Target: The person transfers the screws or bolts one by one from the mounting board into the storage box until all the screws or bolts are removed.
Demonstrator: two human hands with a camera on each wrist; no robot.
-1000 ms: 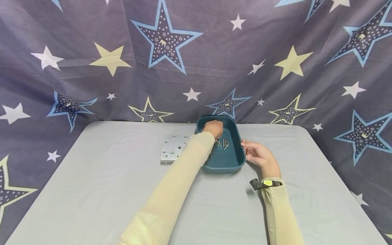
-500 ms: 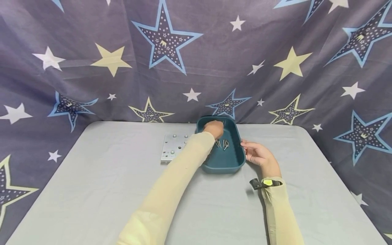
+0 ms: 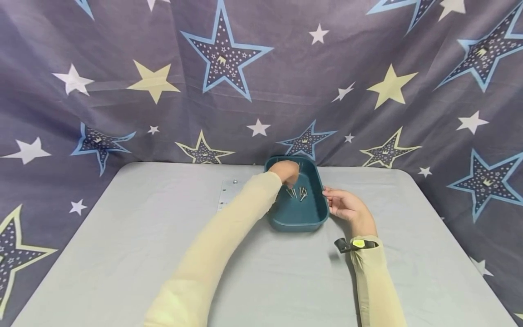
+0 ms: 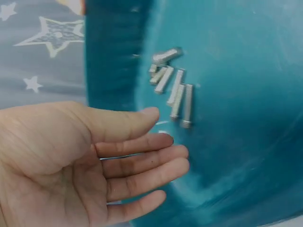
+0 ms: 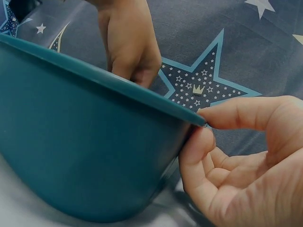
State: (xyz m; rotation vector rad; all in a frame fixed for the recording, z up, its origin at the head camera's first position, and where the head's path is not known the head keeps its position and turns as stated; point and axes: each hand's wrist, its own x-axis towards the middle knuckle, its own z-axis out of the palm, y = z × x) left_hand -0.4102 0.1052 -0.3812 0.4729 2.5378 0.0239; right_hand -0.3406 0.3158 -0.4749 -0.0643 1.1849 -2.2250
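Observation:
A teal rectangular bin (image 3: 297,223) stands towards the back of the table. Small metal screws (image 4: 177,94) lie loose on its floor, in a cluster beyond the fingertips in the left wrist view. My left hand (image 3: 285,171) reaches down inside the bin; in its wrist view the fingers are loosely bent, thumb apart from them, with nothing seen between. With thumb and index finger, my right hand (image 5: 246,156) pinches the bin's rim on its right side. Left of the bin lies a flat silver metal plate (image 3: 229,190) with holes, partly covered by the left sleeve.
A grey cloth covers the table (image 3: 122,236). Behind it hangs a dark curtain (image 3: 163,122) with printed stars, close to the bin's far end. A black strap device (image 3: 354,245) sits on the right wrist.
The left forearm has swung left and now hides more of the metal plate. My left hand has turned slightly within the bin. The right hand keeps its hold on the rim.

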